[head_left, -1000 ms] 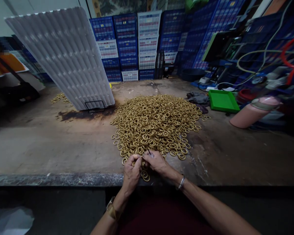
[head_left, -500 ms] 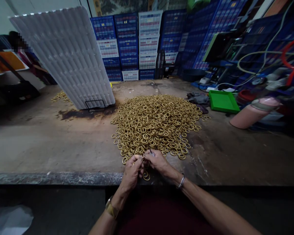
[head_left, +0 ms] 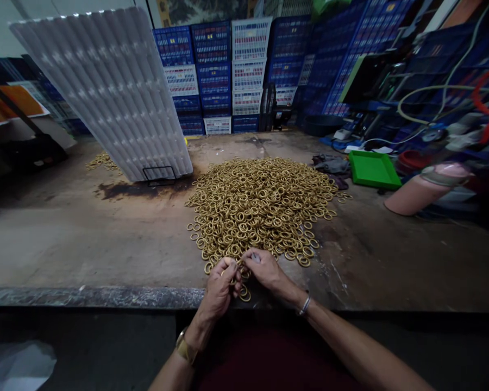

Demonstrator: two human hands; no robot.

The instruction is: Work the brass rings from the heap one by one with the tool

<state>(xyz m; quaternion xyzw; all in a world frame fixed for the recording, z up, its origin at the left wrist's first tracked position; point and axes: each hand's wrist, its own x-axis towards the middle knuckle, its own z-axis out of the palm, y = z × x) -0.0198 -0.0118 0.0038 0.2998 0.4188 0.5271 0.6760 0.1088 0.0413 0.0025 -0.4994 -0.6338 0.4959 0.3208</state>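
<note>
**Pinching gold-coloured rings (head_left: pixel 264 201) at the near edge of a wooden worktable (head_left: pixel 85 239)**

At far left, a smaller scatter of rings (head_left: pixel 100 161) lies beside a leaning, translucent corrugated panel (head_left: pixel 106 98), with a black wire stand (head_left: pixel 158 175) at its foot. Blue and white slatted plastic crates (head_left: pixel 250 73) are stacked behind the table. The left hand (head_left: pixel 220 285), a gold-toned wristwatch (head_left: pixel 186 347) below it, has thumb and forefinger pressed together; a ring shows in its curled fingers. The main heap spreads across mid-table, directly beyond both hands, and a few loose rings (head_left: pixel 245 294) lie just below them, near the edge. The right hand (head_left: pixel 267 270), with a silvery bracelet (head_left: pixel 305 305) at the wrist, meets the left at the fingertips; its fingers are bent closed on a small grey object (head_left: pixel 255 257), too small to identify. Farther right are a crumpled dark cloth (head_left: pixel 329 164), a shallow green plastic tray (head_left: pixel 374 169) and a tilted pink cylindrical container (head_left: pixel 424 189). A red hose (head_left: pixel 478 98) curves at the right margin.
</note>
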